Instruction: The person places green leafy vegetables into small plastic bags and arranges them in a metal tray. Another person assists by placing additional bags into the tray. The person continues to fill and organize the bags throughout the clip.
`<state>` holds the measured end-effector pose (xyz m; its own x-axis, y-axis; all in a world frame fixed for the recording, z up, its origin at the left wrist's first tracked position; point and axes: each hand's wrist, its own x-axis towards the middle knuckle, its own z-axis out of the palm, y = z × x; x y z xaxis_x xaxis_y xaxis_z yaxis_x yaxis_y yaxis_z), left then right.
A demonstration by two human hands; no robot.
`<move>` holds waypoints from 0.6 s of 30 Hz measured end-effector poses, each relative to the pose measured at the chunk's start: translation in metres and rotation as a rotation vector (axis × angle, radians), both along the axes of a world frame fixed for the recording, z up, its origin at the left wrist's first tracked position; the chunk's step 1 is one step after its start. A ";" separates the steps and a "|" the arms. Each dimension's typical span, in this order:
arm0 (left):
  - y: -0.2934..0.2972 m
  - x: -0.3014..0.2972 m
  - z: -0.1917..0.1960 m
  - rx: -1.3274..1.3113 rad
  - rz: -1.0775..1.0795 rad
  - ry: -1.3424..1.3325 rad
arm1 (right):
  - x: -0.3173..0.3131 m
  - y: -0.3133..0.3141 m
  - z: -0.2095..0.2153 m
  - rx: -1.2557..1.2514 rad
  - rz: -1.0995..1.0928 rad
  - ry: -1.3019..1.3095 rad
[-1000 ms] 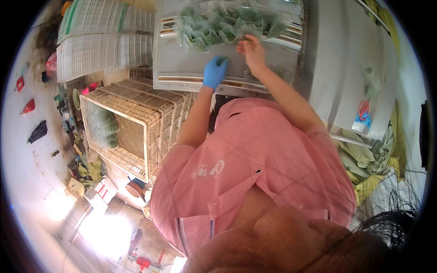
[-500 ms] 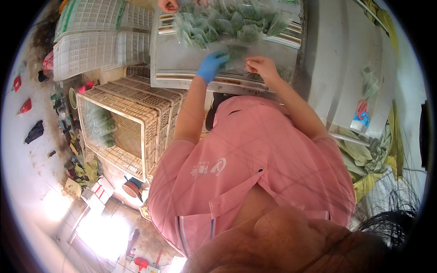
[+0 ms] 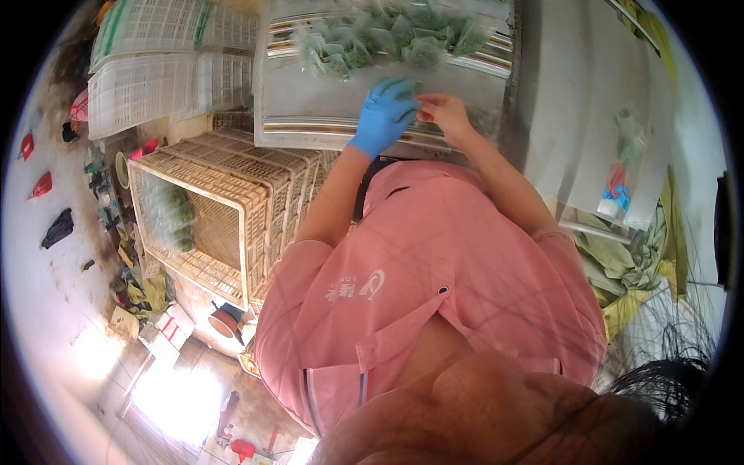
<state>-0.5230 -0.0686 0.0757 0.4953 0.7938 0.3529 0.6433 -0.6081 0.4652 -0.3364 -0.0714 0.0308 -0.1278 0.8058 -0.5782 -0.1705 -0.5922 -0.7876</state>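
Note:
My left hand [image 3: 384,116], in a blue glove, and my bare right hand [image 3: 443,115] meet over the near part of a steel table [image 3: 310,120]. Between them they pinch a small clear bag of greens [image 3: 411,87], which the fingers mostly hide. Just beyond the hands, a pile of bagged greens [image 3: 387,35] lies across the far part of the table. My pink shirt fills the lower middle of the view.
A beige slatted crate [image 3: 232,232] stands to my left with a bag of greens [image 3: 167,217] inside. White plastic crates [image 3: 155,70] are stacked at the far left. At right, a white surface [image 3: 581,116] holds a small clear packet [image 3: 616,190]. Clutter lies on the floor.
My right hand has come back from the pile toward me. The gloved left hand has shifted right, so both hands now touch at the table's near part.

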 end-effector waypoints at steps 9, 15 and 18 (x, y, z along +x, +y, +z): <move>-0.004 -0.035 -0.046 -1.114 0.577 -0.747 | 0.005 -0.005 0.003 -0.038 0.024 0.081; 0.008 -0.050 -0.052 -1.230 0.339 -0.872 | 0.021 0.011 -0.016 0.127 0.267 -0.060; 0.005 -0.075 -0.100 -0.915 0.379 -0.435 | -0.004 0.010 -0.009 0.666 0.504 -0.696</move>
